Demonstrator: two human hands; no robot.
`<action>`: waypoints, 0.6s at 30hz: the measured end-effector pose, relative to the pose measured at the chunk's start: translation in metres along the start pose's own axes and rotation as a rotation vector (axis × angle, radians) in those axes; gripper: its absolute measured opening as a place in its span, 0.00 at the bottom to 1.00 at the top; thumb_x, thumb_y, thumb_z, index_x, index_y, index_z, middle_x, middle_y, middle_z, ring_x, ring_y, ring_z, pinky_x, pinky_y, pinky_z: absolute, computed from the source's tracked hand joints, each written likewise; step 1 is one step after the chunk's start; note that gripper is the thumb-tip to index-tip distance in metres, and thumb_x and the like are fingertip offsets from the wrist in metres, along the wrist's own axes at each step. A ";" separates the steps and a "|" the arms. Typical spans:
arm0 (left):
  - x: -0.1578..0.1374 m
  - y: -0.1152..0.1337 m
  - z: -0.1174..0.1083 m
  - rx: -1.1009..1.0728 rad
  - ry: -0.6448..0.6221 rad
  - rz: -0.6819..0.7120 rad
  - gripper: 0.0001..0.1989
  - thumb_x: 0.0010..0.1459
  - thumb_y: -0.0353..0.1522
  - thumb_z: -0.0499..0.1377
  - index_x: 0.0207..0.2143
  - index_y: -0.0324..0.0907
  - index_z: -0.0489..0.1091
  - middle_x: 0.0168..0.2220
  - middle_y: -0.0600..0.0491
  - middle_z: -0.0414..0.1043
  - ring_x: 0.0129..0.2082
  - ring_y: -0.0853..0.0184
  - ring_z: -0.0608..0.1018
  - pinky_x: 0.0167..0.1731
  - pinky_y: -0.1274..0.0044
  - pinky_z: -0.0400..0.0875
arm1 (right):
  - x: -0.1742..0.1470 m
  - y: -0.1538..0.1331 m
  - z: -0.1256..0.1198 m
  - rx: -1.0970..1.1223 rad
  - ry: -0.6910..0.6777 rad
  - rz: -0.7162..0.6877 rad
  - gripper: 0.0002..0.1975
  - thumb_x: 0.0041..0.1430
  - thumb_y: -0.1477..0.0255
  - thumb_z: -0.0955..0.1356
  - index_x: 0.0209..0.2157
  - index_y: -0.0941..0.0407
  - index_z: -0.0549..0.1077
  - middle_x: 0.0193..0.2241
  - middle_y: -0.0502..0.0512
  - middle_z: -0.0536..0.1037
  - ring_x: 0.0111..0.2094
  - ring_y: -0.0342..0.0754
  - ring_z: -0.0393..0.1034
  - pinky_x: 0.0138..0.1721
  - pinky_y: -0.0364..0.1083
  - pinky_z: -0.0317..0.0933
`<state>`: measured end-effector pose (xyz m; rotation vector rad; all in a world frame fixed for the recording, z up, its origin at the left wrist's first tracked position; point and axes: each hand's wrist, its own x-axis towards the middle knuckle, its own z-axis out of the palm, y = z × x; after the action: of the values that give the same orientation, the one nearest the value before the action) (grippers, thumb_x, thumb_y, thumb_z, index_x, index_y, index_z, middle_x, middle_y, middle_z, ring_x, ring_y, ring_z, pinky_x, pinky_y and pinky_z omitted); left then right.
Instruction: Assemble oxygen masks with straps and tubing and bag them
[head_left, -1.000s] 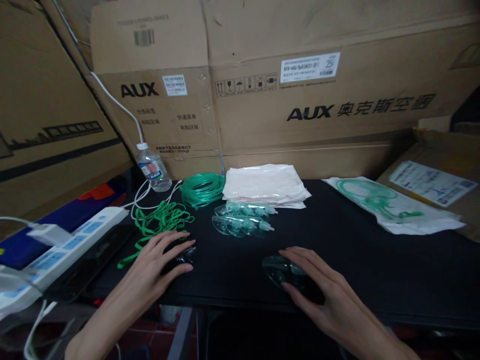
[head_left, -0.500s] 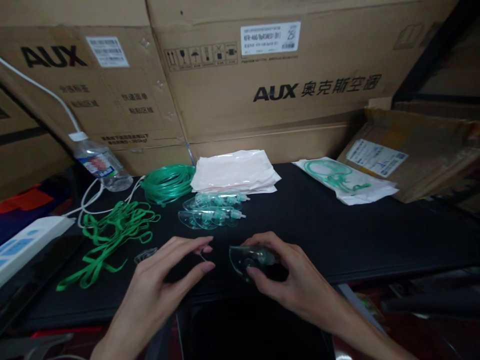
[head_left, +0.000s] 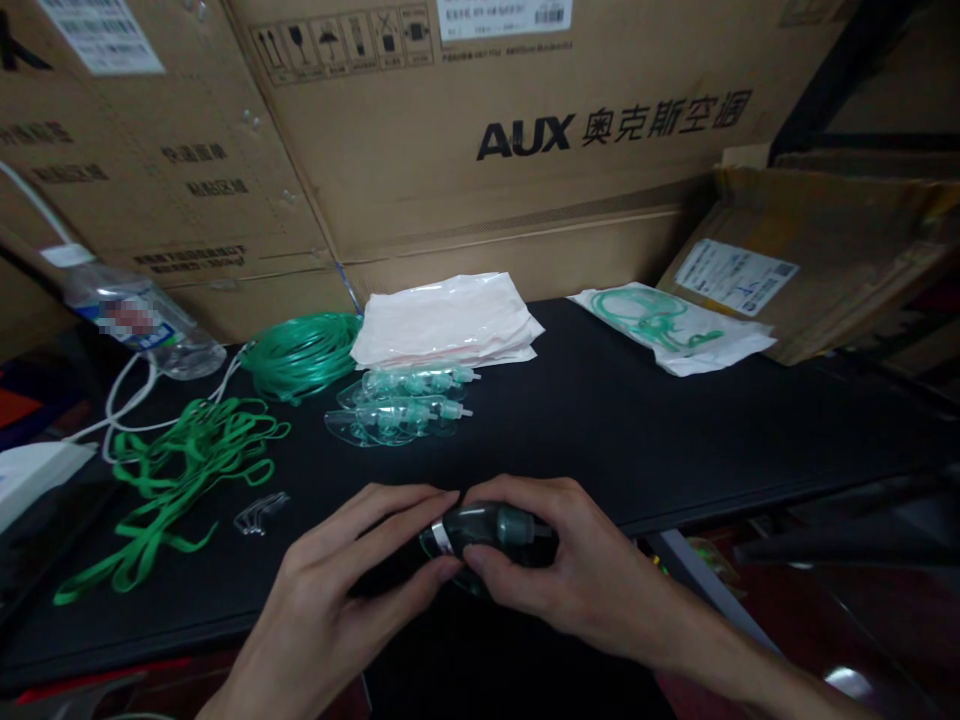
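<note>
My right hand point(head_left: 577, 560) grips a clear greenish oxygen mask point(head_left: 480, 527) at the table's front edge, with its connector end pointing right. Against the mask's left end sits a shiny metal nose strip point(head_left: 441, 538). The fingers and thumb of my left hand point(head_left: 352, 575) close around that strip, one above and one below. Both hands' fingertips nearly meet over the mask, hiding part of it. Several thin metal strips point(head_left: 261, 513) lie left of my left hand. Beyond my hands, several more masks point(head_left: 405, 405) lie nested in two rows.
Tangled green elastic straps point(head_left: 187, 450) and coiled green tubing point(head_left: 300, 350) lie on the left, near a plastic bottle point(head_left: 142, 320) and white cable. White packets point(head_left: 450, 320) are stacked behind the masks. A bagged tubing set point(head_left: 652, 318) rests before a carton point(head_left: 817, 250). Large cartons wall the back.
My left hand has moved right and brought the metal strip onto the mask in my right hand. The gap between the hands has closed. The view has shifted right and downward.
</note>
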<state>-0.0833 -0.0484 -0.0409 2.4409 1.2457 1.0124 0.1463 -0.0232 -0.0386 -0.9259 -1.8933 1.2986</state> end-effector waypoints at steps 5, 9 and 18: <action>-0.001 0.002 -0.002 -0.019 0.027 0.009 0.16 0.63 0.34 0.67 0.53 0.49 0.76 0.46 0.54 0.81 0.42 0.68 0.83 0.43 0.82 0.79 | -0.002 -0.001 0.001 0.029 -0.018 0.038 0.06 0.62 0.72 0.71 0.40 0.57 0.80 0.29 0.46 0.77 0.29 0.42 0.65 0.31 0.41 0.60; -0.001 0.001 -0.003 -0.035 -0.010 0.003 0.18 0.64 0.35 0.66 0.56 0.51 0.76 0.47 0.54 0.81 0.42 0.67 0.83 0.41 0.81 0.80 | -0.003 -0.001 0.001 0.021 -0.008 0.001 0.07 0.60 0.73 0.71 0.41 0.56 0.80 0.31 0.47 0.79 0.31 0.43 0.67 0.34 0.41 0.61; 0.003 -0.002 -0.002 0.002 -0.064 0.061 0.16 0.67 0.35 0.63 0.56 0.51 0.74 0.47 0.54 0.80 0.43 0.68 0.81 0.41 0.81 0.78 | -0.001 0.001 0.004 0.085 -0.032 0.065 0.07 0.64 0.72 0.70 0.41 0.57 0.80 0.28 0.45 0.74 0.29 0.41 0.63 0.30 0.40 0.59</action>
<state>-0.0848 -0.0454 -0.0392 2.5066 1.1590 0.9409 0.1438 -0.0260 -0.0407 -0.9352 -1.8308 1.4285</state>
